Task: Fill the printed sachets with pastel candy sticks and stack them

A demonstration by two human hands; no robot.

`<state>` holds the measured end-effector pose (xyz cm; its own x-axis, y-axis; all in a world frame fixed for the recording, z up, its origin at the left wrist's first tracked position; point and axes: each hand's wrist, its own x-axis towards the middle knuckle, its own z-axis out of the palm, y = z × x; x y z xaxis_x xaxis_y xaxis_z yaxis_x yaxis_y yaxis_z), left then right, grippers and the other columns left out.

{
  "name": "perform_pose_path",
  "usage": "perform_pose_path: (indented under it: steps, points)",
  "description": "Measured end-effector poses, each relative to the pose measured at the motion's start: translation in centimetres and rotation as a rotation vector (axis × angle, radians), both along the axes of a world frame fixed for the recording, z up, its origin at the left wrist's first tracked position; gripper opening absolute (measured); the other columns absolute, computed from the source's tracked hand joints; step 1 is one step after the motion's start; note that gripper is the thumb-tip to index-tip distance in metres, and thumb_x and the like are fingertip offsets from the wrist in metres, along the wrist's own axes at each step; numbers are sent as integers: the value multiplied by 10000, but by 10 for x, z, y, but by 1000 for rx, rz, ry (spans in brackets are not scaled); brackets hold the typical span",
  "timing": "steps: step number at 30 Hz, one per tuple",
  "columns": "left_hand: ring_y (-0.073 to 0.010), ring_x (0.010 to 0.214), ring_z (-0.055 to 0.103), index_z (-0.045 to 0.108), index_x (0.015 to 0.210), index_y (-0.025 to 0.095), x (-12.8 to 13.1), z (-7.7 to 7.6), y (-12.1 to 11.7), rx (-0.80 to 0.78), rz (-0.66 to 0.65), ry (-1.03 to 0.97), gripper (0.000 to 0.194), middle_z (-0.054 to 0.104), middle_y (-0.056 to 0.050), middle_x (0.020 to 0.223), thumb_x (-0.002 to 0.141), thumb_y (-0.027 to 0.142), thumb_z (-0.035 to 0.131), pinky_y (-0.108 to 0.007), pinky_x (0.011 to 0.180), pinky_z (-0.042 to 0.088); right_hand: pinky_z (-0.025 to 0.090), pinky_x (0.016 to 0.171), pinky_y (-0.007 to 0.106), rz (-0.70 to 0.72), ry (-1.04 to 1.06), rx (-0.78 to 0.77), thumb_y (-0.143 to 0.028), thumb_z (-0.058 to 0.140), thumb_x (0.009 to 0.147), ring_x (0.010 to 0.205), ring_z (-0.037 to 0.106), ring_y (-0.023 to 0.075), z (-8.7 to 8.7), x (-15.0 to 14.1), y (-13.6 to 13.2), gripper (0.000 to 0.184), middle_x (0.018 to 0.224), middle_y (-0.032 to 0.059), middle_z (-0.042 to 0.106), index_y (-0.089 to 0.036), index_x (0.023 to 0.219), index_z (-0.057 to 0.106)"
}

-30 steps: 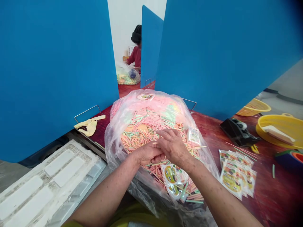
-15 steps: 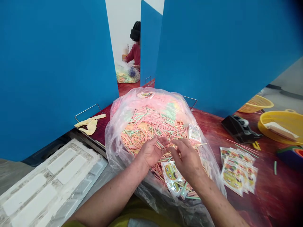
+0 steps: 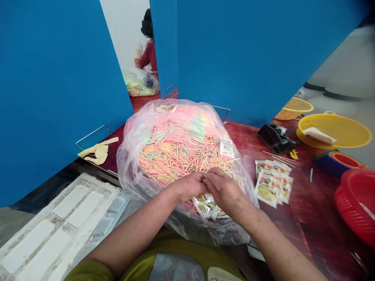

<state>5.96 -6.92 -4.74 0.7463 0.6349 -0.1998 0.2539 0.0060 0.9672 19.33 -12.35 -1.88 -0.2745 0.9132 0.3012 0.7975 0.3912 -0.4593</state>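
Note:
My left hand (image 3: 191, 187) and my right hand (image 3: 227, 189) meet over the near part of a clear plastic bag (image 3: 127, 168). Thin pink, orange and green sticks (image 3: 175, 158) fill the opened bag. Both hands are closed, fingertips together. Sticks lay in the left fingers a moment ago; now the right hand hides them, and what the right fingers pinch cannot be seen. Just below the hands, printed packets (image 3: 204, 206) rest on the sticks. A small white packet (image 3: 226, 147) lies at the right side of the pile.
Printed packets (image 3: 268, 189) lie in a stack on the red table (image 3: 304, 218), near a black tape dispenser (image 3: 277, 138). Yellow baskets (image 3: 348, 130) and a red basket (image 3: 356, 203) are farther right. Blue partitions (image 3: 228, 58) stand behind. A white foam lid (image 3: 64, 230) is at left.
My hands have come together, with the right hand closing over the left fingers and the sticks in them. The view has turned to the right, bringing the red basket into sight.

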Motion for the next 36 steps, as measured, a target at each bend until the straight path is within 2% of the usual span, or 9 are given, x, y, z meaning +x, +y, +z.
perform_pose_path:
  steps: [2,4,6,8,15,20,28,32,36]
  points:
    - [-106,651,502,541,880,138,2,3,-2,164,57,133,172,559,-11,770,709,153,552,-231,617,414,453,659,264,-73,31,74,-176,390,833,719,548,157,-12,13,-12,226,779,64,576,-186,762,604]
    - [-172,838,535,537,968,161,3,5,-4,464,95,338,272,576,-56,942,714,243,590,-306,751,424,449,631,266,-158,24,109,-191,416,829,686,538,154,-27,31,-25,208,725,57,562,-176,730,599]
    - [-245,960,514,567,929,171,5,4,-5,711,50,559,281,583,-83,991,717,353,596,-398,836,387,441,591,261,-191,-18,78,-190,414,829,639,522,147,-39,46,-35,232,680,51,538,-168,670,582]
    - [-289,976,511,584,881,168,10,-1,-5,827,-1,700,350,603,-95,963,676,450,621,-452,848,364,429,547,249,-151,-52,34,-169,391,829,598,507,135,-44,54,-41,263,664,47,523,-166,632,565]
    - [-189,797,578,598,769,219,19,-15,9,751,-12,678,98,652,10,775,750,308,563,-387,813,359,445,606,240,-81,30,74,-117,415,813,679,529,132,-38,39,-26,206,761,49,563,-176,743,600]
    - [-202,860,570,618,792,211,14,-17,6,889,-47,631,102,658,-15,836,770,282,548,-365,788,356,446,582,237,-54,-43,-7,-89,384,797,649,520,136,-66,29,-17,259,703,54,542,-162,651,585]
    - [-200,822,566,635,754,196,14,-21,12,965,-148,633,193,650,-27,789,825,295,484,-341,727,360,459,611,251,-104,71,-19,-144,407,822,679,537,139,-67,35,-16,236,758,57,550,-170,705,611]
    - [-196,861,532,625,786,186,12,-29,5,1115,-29,502,156,619,-38,813,824,247,486,-347,765,338,467,603,251,-148,117,55,-133,414,823,671,543,138,-75,35,-18,219,749,51,545,-177,749,616]
    - [-149,739,533,622,702,176,4,-28,8,960,107,369,197,594,-2,694,808,315,532,-302,712,335,482,673,273,-207,284,235,-139,491,812,780,555,147,-52,47,-21,130,829,40,552,-207,855,594]
